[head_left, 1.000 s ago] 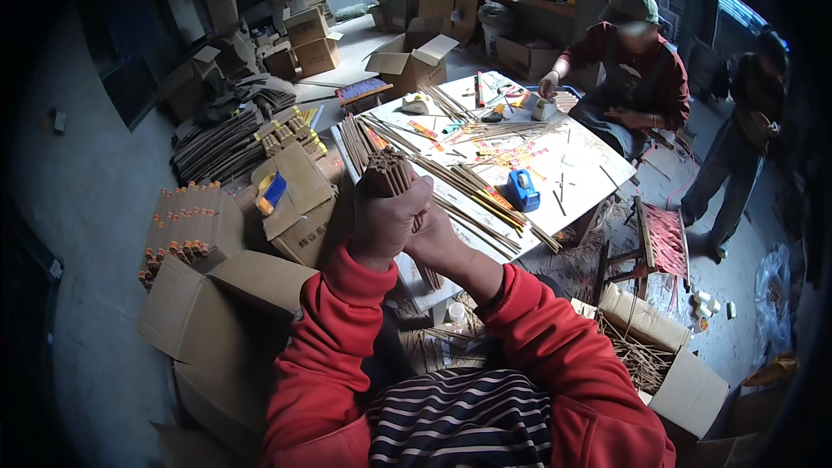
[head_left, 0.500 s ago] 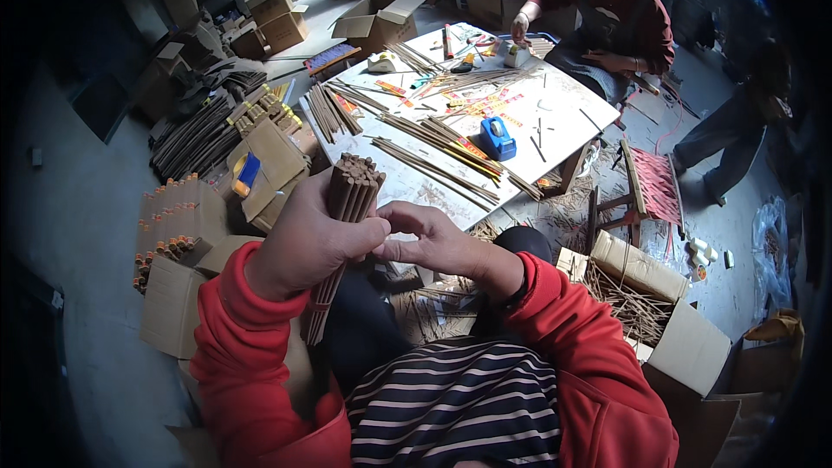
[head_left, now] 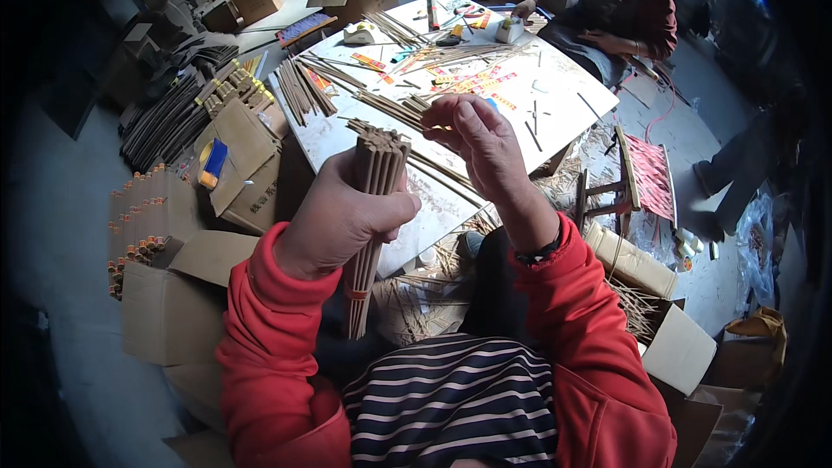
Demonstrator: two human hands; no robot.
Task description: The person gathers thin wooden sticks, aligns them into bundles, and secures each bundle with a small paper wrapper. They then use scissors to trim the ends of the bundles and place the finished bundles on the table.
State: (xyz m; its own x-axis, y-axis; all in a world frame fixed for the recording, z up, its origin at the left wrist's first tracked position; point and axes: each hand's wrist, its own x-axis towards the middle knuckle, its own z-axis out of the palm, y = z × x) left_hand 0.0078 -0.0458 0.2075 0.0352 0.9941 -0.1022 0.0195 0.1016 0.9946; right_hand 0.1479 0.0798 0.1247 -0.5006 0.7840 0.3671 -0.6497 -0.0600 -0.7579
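Note:
My left hand [head_left: 351, 208] is wrapped around a thick bundle of brown incense sticks [head_left: 379, 165], held nearly upright with the cut ends up. A red band [head_left: 356, 295] circles the bundle below my fist. To its upper right, my right hand [head_left: 485, 147] is raised over the table edge with loosely bent fingers and nothing visible in them. That hand covers most of a blue tape dispenser [head_left: 492, 103]; only a sliver shows. More incense sticks [head_left: 303, 91] lie in rows on the white table [head_left: 559, 95].
A box of loose sticks [head_left: 637, 312] stands at my right, beside a stool with a red woven seat [head_left: 650, 178]. Open cartons [head_left: 165, 312] and banded bundles [head_left: 230, 91] crowd the left. Across the table sits a co-worker [head_left: 607, 17]; another person's legs [head_left: 763, 156] show at far right.
My right hand has left the bundle's side and risen toward the table, now covering the blue dispenser. The bundle in my left hand has shifted right and stands more upright.

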